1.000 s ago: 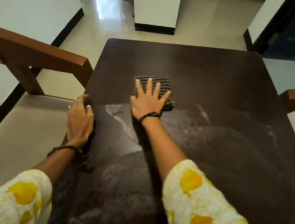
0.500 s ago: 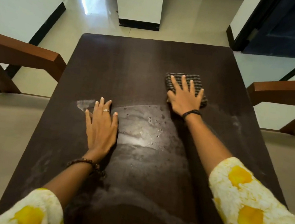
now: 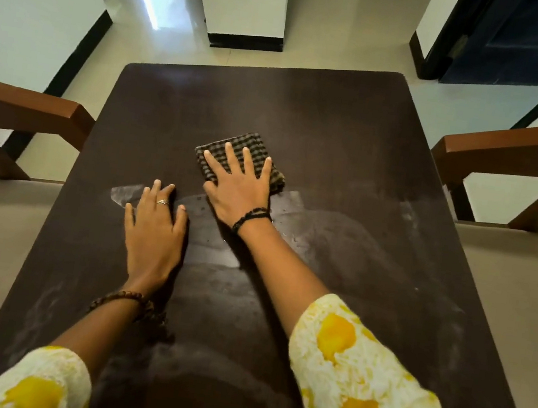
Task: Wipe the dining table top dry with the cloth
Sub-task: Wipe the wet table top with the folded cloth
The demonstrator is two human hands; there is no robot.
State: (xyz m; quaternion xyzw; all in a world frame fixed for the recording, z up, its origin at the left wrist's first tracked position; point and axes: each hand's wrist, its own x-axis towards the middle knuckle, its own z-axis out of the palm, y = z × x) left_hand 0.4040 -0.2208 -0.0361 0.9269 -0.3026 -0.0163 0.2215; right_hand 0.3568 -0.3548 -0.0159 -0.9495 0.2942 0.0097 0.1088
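The dark brown dining table top (image 3: pixel 356 140) fills the middle of the view, with wet, shiny streaks and droplets across its centre. A folded dark checked cloth (image 3: pixel 235 142) lies flat near the table's middle. My right hand (image 3: pixel 240 186) presses on the cloth with fingers spread, covering its near half. My left hand (image 3: pixel 154 232) rests flat on the table just left of it, fingers apart, holding nothing. A shiny wet patch (image 3: pixel 125 192) shows beyond my left fingertips.
Wooden chairs with beige seats stand on both sides, the left chair back (image 3: pixel 21 110) and the right chair back (image 3: pixel 517 149) close to the table edges. A white pillar (image 3: pixel 247 0) stands beyond the far edge. A dark blue door (image 3: pixel 532 43) is at the far right.
My right hand slid the cloth to the right and then back left toward the centre. My left hand moved from the table's left edge onto the top and stayed flat there.
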